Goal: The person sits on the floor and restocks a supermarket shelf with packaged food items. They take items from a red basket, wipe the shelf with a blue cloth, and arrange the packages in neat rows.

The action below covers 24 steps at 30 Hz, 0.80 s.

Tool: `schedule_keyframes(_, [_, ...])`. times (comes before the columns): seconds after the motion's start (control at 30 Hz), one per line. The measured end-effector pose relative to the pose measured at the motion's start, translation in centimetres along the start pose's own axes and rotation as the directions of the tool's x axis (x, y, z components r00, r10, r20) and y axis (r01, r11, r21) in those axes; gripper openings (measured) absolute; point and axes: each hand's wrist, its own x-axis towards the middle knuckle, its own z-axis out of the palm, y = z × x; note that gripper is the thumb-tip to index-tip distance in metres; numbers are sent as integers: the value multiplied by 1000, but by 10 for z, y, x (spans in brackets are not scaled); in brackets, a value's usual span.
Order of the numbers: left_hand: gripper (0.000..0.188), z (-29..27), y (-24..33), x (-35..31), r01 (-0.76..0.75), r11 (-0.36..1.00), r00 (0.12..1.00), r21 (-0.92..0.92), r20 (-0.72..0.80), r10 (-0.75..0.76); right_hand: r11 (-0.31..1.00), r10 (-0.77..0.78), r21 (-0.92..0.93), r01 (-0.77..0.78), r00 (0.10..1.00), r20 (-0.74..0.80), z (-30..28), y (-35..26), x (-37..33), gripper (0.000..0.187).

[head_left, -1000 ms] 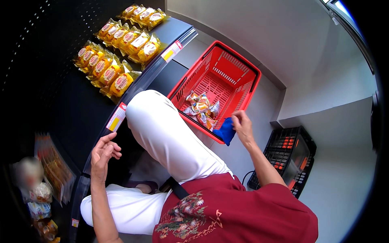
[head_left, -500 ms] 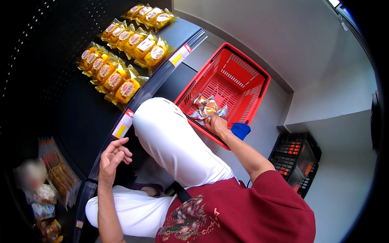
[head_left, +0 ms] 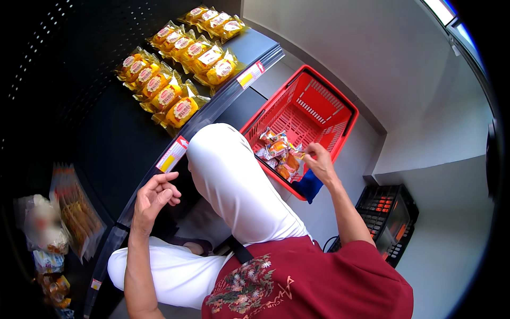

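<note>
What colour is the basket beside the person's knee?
The basket is mostly red, with some black trim; it shows best in the head view.

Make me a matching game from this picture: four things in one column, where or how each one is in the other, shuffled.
1. Left hand
2. Wrapped packs
3. Shopping basket
4. Blue item

A. Red, with slotted walls
B. At the basket's corner, near the right forearm
C. Beside the shelf edge, holding nothing
D. Yellow, lined up in rows

Pairs: 1-C, 2-D, 3-A, 4-B.
</note>
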Motion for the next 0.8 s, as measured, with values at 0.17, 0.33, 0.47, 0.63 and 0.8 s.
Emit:
schedule_keyframes(0.17, [38, 5, 13, 2, -40, 999, 999, 7, -25, 40, 906, -103, 411, 107, 994, -33, -44, -55, 1, 5])
schedule_keyframes(0.33, [39, 27, 50, 5, -139, 990, 990, 8, -9, 139, 735, -424, 550, 396, 902, -83, -62, -160, -1, 7])
schedule_keyframes(0.47, [66, 38, 73, 13, -284, 955, 958, 81, 69, 279, 627, -573, 662, 411, 819, 35, -39, -229, -2, 8])
schedule_keyframes(0.63, [66, 37, 74, 8, -136, 963, 964, -231, 194, 182, 651, -654, 616, 444, 740, 157, 8, -271, -6, 9])
schedule_keyframes(0.8, [42, 11, 55, -3, -226, 944, 974, -240, -45, 222, 639, -709, 578, 508, 679, 188, 47, -295, 1, 4])
